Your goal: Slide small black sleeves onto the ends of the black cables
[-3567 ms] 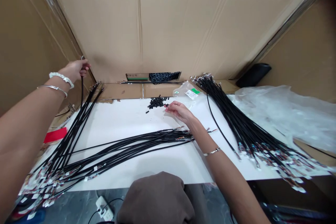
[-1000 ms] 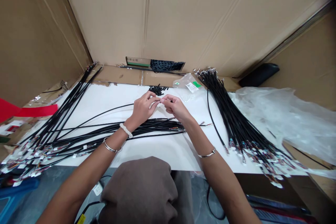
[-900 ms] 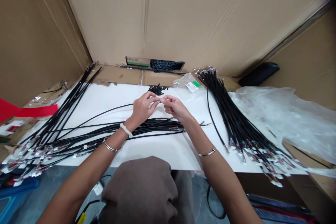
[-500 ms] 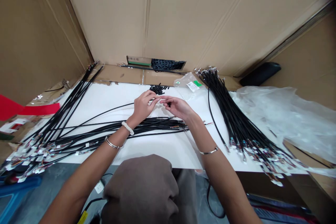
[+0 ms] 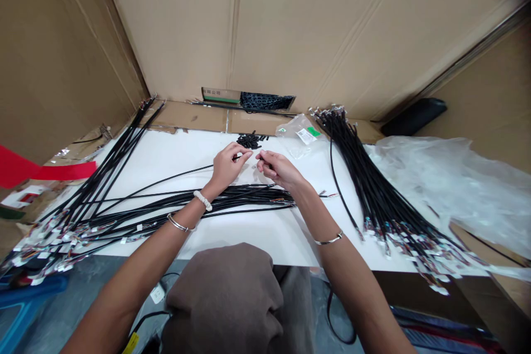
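Observation:
Over the middle of the white tabletop, my left hand (image 5: 226, 168) pinches the end of a single black cable (image 5: 178, 173) that trails away to the left. My right hand (image 5: 280, 170) faces it, a small gap between the fingertips. Its fingers are curled round small black tube pieces (image 5: 261, 159), mostly hidden by the fingers. Just beyond both hands lies a pile of short black tubes (image 5: 249, 140). Beneath my wrists a bundle of black cables (image 5: 240, 197) runs across the table, its bare wire ends to the right.
A thick bundle of black cables (image 5: 352, 168) with white connectors lies on the right, beside crumpled clear plastic (image 5: 460, 177). More cables (image 5: 112, 160) lie at the left. A labelled plastic bag (image 5: 296, 138) is near the back. Cardboard walls (image 5: 274, 27) enclose the table.
My hands have come slightly apart; before, their fingertips met at the cable's end. The right fingers have curled in more. The cables and tube pile look unmoved.

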Available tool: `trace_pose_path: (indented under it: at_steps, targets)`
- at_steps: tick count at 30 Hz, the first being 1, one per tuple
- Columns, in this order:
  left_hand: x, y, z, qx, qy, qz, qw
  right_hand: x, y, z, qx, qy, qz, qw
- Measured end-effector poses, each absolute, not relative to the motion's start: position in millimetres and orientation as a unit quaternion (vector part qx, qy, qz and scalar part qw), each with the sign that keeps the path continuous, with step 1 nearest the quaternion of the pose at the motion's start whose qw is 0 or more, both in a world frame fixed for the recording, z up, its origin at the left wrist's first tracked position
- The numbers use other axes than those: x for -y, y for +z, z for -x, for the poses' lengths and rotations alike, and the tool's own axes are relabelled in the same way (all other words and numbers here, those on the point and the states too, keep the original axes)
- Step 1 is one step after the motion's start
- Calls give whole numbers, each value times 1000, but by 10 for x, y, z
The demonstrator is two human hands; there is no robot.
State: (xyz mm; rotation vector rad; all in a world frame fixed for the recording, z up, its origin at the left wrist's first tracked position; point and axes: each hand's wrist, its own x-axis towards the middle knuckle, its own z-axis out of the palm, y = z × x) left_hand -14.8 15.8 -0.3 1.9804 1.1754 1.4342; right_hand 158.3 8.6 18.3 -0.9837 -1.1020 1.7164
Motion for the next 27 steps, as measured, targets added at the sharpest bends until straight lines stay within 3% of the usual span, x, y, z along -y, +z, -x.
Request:
trace_pose_path:
  at_steps: [27]
  targets:
    - [-175,-33,154,-403,537,-694,260,-79,201,-1522,413,631,423,502]
